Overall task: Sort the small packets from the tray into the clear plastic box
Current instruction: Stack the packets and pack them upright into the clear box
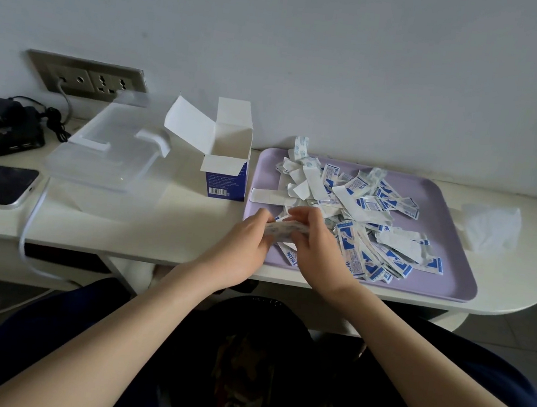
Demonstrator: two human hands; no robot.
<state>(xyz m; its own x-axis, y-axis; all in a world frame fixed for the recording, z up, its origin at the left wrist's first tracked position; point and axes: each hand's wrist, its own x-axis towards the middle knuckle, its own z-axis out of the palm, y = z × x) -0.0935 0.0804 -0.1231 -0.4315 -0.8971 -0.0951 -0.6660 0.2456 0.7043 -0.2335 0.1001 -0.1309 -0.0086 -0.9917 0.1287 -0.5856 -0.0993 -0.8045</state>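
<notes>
Currently, gathering is the step in hand; nothing has yet gone into the box.

Clear plastic box (107, 156): stands on the tabletop (162, 231) at 10 o'clock from the hands, well apart from the tray. No packets show through its walls. A clear lid (123, 131) with a white clasp lies tilted across its top.

Cardboard carton (227, 168): at 11 o'clock, flaps open, just beside the tray's left edge. Its inside is hidden.

Left hand (248, 245): grip closed, fingers curled on the left end of a small bundle of packets (286, 230).

Right hand (318, 243): grip likewise closed, pinching the bundle's right end. The bundle is held over the tray's near-left corner.

Tray (453, 287): lilac, carrying a loose, overlapping heap of packets (366, 222) towards 2 o'clock.

Next move, as judged: carry the bundle towards 10 o'clock. One hand would likely need to release and shift the lid before the bundle can go in.
</notes>
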